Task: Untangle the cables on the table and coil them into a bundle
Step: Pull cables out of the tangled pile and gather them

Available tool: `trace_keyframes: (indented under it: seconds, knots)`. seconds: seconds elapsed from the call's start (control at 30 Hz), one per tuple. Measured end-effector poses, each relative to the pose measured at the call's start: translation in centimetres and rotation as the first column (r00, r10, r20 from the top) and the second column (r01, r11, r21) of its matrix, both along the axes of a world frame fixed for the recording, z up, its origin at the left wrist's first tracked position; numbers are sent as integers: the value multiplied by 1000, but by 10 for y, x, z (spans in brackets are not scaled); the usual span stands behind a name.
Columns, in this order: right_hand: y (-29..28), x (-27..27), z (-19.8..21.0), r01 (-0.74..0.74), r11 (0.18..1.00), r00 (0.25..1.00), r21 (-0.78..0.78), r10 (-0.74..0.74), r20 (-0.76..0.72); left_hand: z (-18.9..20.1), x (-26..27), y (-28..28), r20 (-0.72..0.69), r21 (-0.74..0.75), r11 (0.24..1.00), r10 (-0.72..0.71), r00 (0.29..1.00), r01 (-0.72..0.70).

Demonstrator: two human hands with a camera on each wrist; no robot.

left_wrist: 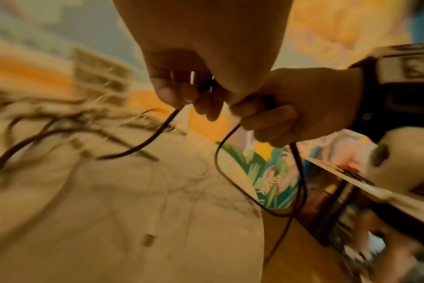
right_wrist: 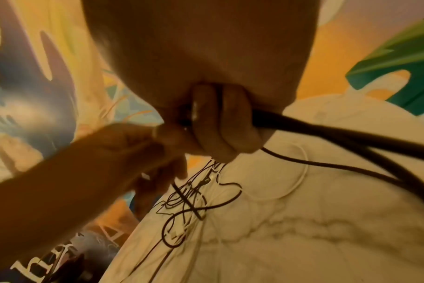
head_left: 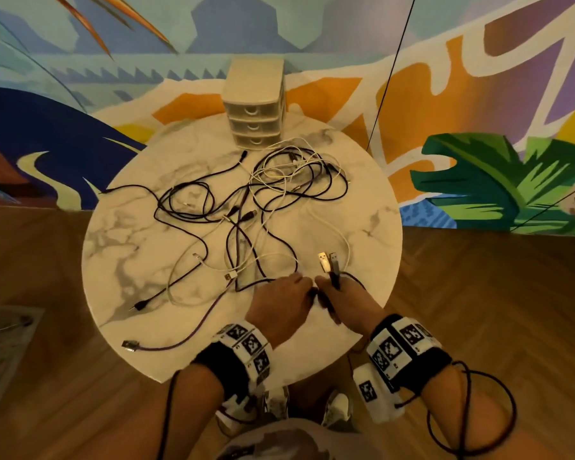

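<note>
A tangle of black, white and purple cables spreads over the round marble table. At the near edge my right hand grips two cable ends, whose USB plugs stick up above the fist. My left hand sits just left of it and pinches a black cable that runs back into the tangle. In the left wrist view a loop of black cable hangs below my right hand. In the right wrist view my fingers curl round dark cable.
A small beige three-drawer organizer stands at the table's far edge. A purple cable with a plug lies near the front left rim. A painted mural wall stands behind the table, and wooden floor surrounds it. Black wires hang from both my wristbands.
</note>
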State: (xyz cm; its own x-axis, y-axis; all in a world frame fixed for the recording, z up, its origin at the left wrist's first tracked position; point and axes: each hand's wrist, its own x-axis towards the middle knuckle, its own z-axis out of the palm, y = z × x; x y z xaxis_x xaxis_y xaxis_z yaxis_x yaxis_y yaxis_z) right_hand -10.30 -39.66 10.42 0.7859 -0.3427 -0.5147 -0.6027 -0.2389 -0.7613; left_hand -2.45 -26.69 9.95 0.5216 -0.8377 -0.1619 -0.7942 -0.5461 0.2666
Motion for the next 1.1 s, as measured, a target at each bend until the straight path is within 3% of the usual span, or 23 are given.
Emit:
trace_keyframes:
  seconds: [0.07,0.13,0.3,0.33,0.43,0.47,0.57,0.6,0.63,0.7,0.73,0.8,0.9,0.93,0.97,1.03,1.1]
  knots:
    - [-9,3,2,78,993,997,-87,-79,-8,-27,13,18,-191,49,993,119,974,-112]
    - [-19,2,5,228,970,973,-80,-225,42,-41,35,36,-260,66,976,219,941,-209]
    - [-36,-3,10,417,908,886,41,-416,204,-28,81,47,-158,-204,905,347,924,-374]
    - [-38,-3,10,454,887,858,81,-460,230,-31,85,50,-151,-196,910,341,928,-366]
    - [-41,-6,8,519,833,789,193,-553,268,-40,90,60,-145,54,924,381,913,-377]
    - [-41,-8,9,527,829,782,189,-560,274,-37,93,60,-121,36,915,404,907,-403]
    - [-42,-16,10,548,828,784,115,-557,275,-10,100,52,-13,-310,850,444,896,-426]
    - [-42,-17,10,564,817,774,118,-573,271,-2,102,51,17,-362,836,449,893,-414]
    - [-42,-18,9,580,805,762,125,-591,264,1,103,51,-11,-293,862,430,903,-414]
    - [-43,-20,11,604,788,750,117,-612,252,3,98,50,-219,160,937,341,914,-311]
    - [-44,-21,12,614,781,744,110,-620,251,3,91,47,-358,355,915,321,877,-190]
    - [-48,-22,14,629,770,732,105,-633,252,8,75,38,-498,514,858,306,811,-8]
    - [-58,-31,22,640,758,714,122,-646,271,22,50,13,-446,625,753,130,885,204]
    - [-60,-34,26,632,767,723,106,-634,276,27,42,3,-377,620,753,36,926,223]
    - [-61,-37,30,617,783,741,79,-612,277,33,36,-9,-284,546,810,-58,957,212]
    - [-62,-45,39,570,821,779,48,-557,287,53,18,-37,-183,226,964,-98,978,139]
    - [-60,-53,47,514,857,815,22,-497,297,71,-2,-70,-189,7,989,-146,971,150]
